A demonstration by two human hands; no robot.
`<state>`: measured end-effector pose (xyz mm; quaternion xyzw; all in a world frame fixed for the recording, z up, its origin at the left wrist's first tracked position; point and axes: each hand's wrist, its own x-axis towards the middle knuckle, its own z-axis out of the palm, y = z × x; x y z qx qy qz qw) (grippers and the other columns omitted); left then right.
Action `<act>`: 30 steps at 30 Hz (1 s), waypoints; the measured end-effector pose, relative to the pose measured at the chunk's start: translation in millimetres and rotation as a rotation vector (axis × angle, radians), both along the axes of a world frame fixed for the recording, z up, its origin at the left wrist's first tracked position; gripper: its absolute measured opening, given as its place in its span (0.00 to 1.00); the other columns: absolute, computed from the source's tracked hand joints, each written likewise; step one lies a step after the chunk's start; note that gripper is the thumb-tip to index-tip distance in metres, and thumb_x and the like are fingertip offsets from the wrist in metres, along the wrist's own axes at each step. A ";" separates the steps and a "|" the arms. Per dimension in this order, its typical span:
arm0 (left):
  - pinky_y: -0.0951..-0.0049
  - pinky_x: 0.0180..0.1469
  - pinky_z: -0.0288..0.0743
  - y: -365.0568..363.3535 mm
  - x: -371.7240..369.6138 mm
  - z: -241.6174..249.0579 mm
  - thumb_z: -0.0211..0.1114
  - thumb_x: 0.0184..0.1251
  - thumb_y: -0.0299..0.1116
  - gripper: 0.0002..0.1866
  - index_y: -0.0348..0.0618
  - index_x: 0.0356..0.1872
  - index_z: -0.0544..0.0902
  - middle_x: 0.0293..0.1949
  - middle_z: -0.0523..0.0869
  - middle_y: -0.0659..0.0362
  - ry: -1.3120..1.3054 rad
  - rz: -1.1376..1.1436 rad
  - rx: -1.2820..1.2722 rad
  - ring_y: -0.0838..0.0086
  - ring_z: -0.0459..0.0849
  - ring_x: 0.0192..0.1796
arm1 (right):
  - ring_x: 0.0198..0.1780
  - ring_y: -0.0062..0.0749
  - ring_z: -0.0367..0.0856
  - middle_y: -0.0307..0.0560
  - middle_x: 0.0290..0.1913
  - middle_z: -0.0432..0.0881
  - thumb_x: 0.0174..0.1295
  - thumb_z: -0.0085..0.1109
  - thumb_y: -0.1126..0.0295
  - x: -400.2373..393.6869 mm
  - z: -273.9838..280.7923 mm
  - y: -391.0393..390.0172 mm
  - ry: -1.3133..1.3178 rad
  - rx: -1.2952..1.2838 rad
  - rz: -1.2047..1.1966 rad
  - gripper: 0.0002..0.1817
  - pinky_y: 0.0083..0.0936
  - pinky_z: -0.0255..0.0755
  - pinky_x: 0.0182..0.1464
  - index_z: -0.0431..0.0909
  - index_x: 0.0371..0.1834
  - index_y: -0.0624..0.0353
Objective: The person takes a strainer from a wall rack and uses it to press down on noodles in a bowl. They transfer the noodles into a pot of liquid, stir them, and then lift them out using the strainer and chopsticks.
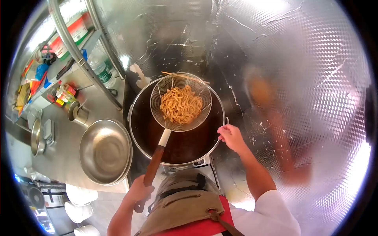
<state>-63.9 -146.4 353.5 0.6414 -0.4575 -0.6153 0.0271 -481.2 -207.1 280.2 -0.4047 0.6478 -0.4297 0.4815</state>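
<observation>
My left hand [141, 189] is wrapped round the wooden handle of a wire-mesh strainer [154, 167], low in the view. Its round basket, over a large metal pot [132, 131], carries a heap of golden-brown strips of food [182, 104]. Dark liquid [193, 145] shows in the pot below the basket. At the pot's right rim, near its side handle, is my right hand [231, 137], fingers curled in a pinch; I cannot tell what is in them. A pair of thin sticks [185, 76] lies by the pot's far edge.
Stacked metal bowls [104, 151] stand on the steel counter at left. Behind them are a metal cup [78, 114], small bottles [65, 94] and a scale [49, 131]. A shelf with tubular posts [80, 59] rises there. Textured metal sheeting [315, 78] lines the back and right.
</observation>
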 end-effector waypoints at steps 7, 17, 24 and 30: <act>0.70 0.29 0.77 0.0 3.5 -14.9 0.66 0.54 0.31 0.21 0.33 0.48 0.73 0.28 0.80 0.56 -0.001 -0.035 -0.023 0.72 0.82 0.25 | 0.35 0.27 0.84 0.45 0.37 0.83 0.66 0.57 0.61 18.7 2.0 -0.7 0.031 0.006 0.142 0.17 0.23 0.76 0.38 0.77 0.44 0.67; 0.74 0.38 0.78 10.8 48.0 -49.1 0.66 0.61 0.27 0.27 0.30 0.60 0.69 0.36 0.85 0.54 0.174 0.237 -0.191 0.75 0.83 0.36 | 0.39 0.24 0.81 0.44 0.37 0.83 0.66 0.58 0.65 74.1 6.1 28.6 -0.040 0.010 0.410 0.13 0.23 0.75 0.43 0.78 0.44 0.65; 0.75 0.29 0.79 97.5 103.3 -75.4 0.58 0.66 0.38 0.11 0.39 0.39 0.79 0.25 0.80 0.58 -0.012 1.055 -0.456 0.74 0.80 0.25 | 0.55 0.41 0.77 0.54 0.51 0.81 0.65 0.56 0.52 123.2 -2.6 71.8 -0.074 0.094 1.196 0.24 0.32 0.69 0.58 0.78 0.50 0.63; 0.72 0.25 0.76 327.2 140.8 -223.1 0.58 0.66 0.38 0.10 0.42 0.35 0.77 0.24 0.80 0.56 -0.272 0.842 -0.168 0.70 0.79 0.21 | 0.55 0.32 0.76 0.52 0.53 0.80 0.67 0.54 0.54 116.9 -119.4 87.9 -0.138 0.384 1.249 0.24 0.27 0.68 0.60 0.77 0.55 0.64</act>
